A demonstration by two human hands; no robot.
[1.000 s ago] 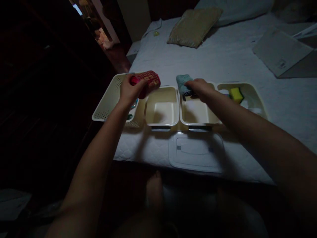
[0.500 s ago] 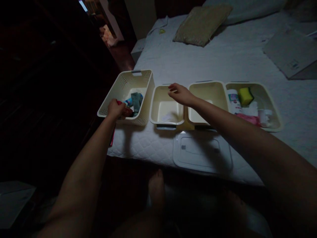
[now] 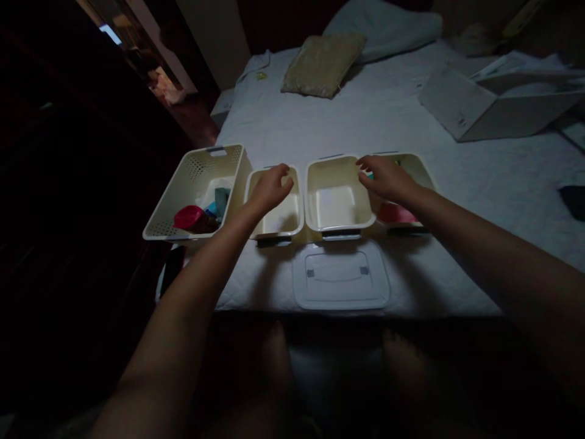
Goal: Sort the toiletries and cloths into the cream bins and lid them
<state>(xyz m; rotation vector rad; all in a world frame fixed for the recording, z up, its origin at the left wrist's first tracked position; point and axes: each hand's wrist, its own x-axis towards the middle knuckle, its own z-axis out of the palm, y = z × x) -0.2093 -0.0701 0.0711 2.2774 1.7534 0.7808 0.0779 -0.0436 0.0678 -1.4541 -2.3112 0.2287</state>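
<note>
Over the small cream bin [image 3: 274, 233] hovers my left hand [image 3: 273, 188], its fingers apart and nothing in them. My right hand [image 3: 387, 178] is between the middle cream bin [image 3: 336, 207] and the right-hand bin [image 3: 423, 169], also with fingers apart and holding nothing. A pink item [image 3: 397, 213] shows in the right-hand bin; my hand and forearm hide most of its other contents. To the left, a perforated cream basket [image 3: 171, 207] holds a red pouch-like item [image 3: 191, 218], a grey-green cloth [image 3: 222, 201] and something blue.
A pale plastic lid [image 3: 340, 277] lies by the bed's front edge. Behind the bins are a beige cushion [image 3: 322, 64] and, at right, a white box [image 3: 489, 103] with papers. A dark object [image 3: 573, 201] rests at the far right of the bed.
My left hand has left the red item in the basket and moved right, over the small bin. My right hand has shifted right, from the small bin to the right-hand bin. The view has turned right.
</note>
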